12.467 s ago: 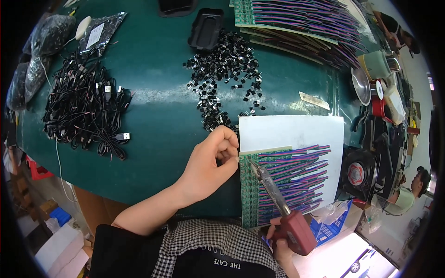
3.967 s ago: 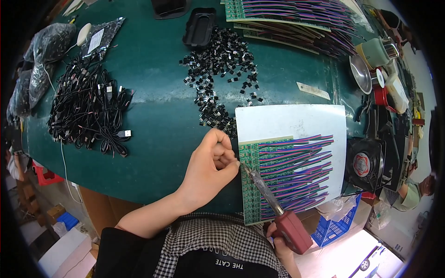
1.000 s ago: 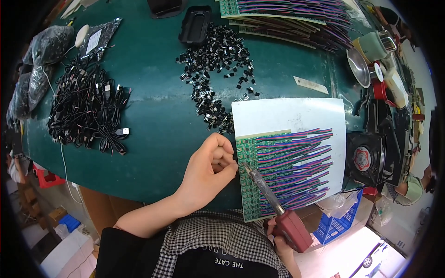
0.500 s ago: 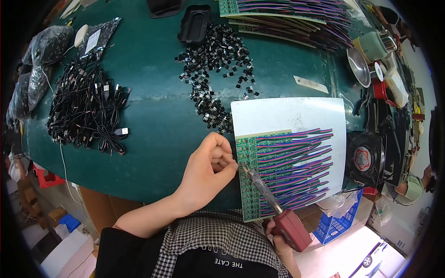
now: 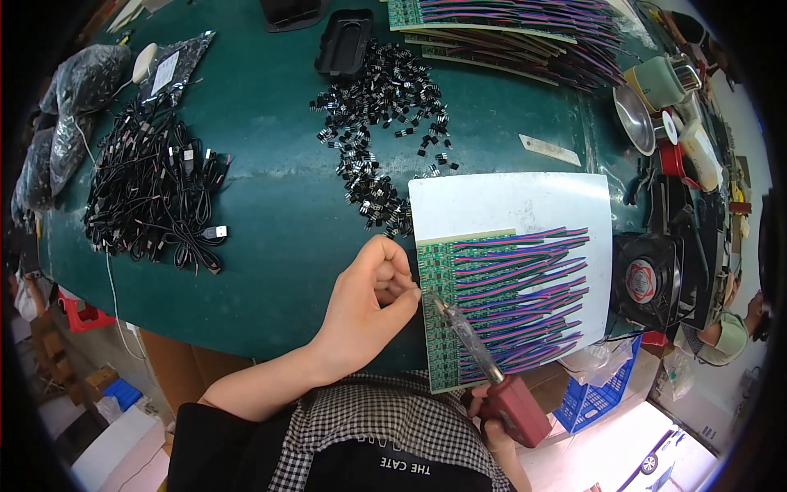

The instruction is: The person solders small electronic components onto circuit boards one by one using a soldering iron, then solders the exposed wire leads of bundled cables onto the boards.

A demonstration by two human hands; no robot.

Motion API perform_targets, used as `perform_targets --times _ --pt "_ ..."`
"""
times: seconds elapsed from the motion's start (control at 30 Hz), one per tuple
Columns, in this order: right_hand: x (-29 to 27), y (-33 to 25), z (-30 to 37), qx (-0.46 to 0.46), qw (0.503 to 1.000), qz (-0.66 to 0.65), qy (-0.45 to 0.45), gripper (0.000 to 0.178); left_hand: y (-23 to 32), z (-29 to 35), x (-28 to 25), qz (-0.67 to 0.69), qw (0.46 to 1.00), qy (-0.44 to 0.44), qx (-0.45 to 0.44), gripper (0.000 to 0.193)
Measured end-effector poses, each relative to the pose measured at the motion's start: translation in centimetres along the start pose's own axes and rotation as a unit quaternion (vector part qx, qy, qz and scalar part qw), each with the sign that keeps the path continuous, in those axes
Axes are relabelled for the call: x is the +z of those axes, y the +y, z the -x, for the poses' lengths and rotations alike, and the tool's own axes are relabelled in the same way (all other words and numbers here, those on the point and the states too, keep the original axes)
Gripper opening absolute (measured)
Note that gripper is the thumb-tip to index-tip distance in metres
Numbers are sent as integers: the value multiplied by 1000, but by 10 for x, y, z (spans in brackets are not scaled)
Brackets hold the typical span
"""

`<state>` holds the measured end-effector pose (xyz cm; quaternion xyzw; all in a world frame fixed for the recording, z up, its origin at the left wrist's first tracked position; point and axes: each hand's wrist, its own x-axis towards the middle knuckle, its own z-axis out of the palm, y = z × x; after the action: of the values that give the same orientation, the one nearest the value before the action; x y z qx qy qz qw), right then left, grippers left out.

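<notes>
My left hand point(image 5: 361, 307) is closed in a pinch at the left edge of a green circuit board panel point(image 5: 443, 361). Whatever sits between its fingertips is too small or hidden to make out. My right hand point(image 5: 494, 435), partly covered by the tool, grips a soldering iron point(image 5: 516, 410) with a dark red handle. The iron's metal tip points up and left over the panel, a short way right of the left fingertips. Rows of multicoloured ribbon wires point(image 5: 525, 307) run rightward from the panel, which rests on a white board point(image 5: 508, 201).
Small black components with metal legs point(image 5: 385, 90) lie heaped beyond my left hand, by a black tray point(image 5: 344, 41). Black USB cables point(image 5: 152, 184) pile up at left. More wired boards point(image 5: 508, 33) are stacked at the back. A blade point(image 5: 549, 150) and a fan point(image 5: 652, 281) lie rightward.
The soldering iron's tip has shifted slightly right and down, away from my left fingertips. My left hand has barely moved.
</notes>
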<state>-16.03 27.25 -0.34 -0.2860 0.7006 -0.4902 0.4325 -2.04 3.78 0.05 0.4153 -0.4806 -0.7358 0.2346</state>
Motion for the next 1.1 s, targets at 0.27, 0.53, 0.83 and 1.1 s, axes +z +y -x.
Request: perform_targets --times 0.27,0.53,0.83,1.1 --pt "-6 10 -2 -71 997 40 -12 48 1 -1 0 -7 1000 -6 2 22" --pt "-10 11 7 46 997 -9 -54 73 1 -1 -1 -12 1000 -11 -4 22" --pt "-10 12 12 56 997 -19 -42 81 0 0 1 -12 1000 -6 1 22" --pt "5 -7 -5 22 996 -84 6 71 16 3 -11 -95 995 8 7 26"
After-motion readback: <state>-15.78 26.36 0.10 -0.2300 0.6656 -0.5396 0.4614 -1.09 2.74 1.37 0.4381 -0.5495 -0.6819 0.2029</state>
